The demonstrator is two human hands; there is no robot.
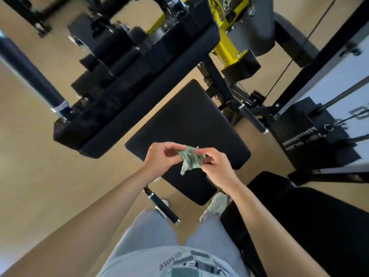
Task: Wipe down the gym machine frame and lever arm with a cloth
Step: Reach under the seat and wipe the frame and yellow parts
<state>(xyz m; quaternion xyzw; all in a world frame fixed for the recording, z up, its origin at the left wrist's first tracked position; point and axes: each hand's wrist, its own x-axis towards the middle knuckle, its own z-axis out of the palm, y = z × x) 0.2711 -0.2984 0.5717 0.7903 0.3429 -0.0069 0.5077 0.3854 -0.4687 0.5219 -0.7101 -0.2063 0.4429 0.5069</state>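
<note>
A small crumpled green cloth [189, 158] hangs between my two hands above the black seat pad [191, 116]. My left hand [159, 158] pinches its left edge and my right hand [217, 166] pinches its right edge. The gym machine's black frame [217, 80] runs up behind the seat. A yellow lever arm [227, 47] sits at the top centre, beside a long black back pad [143, 92]. Both hands are well short of the frame and lever arm.
A weight stack [303, 126] with a cable stands at the right. Black handle grips stick out near my legs [163, 206] and right of the seat [253, 118]. A dark padded bar [30, 70] crosses the left. A black bench or mat [309, 216] lies at lower right on tan flooring.
</note>
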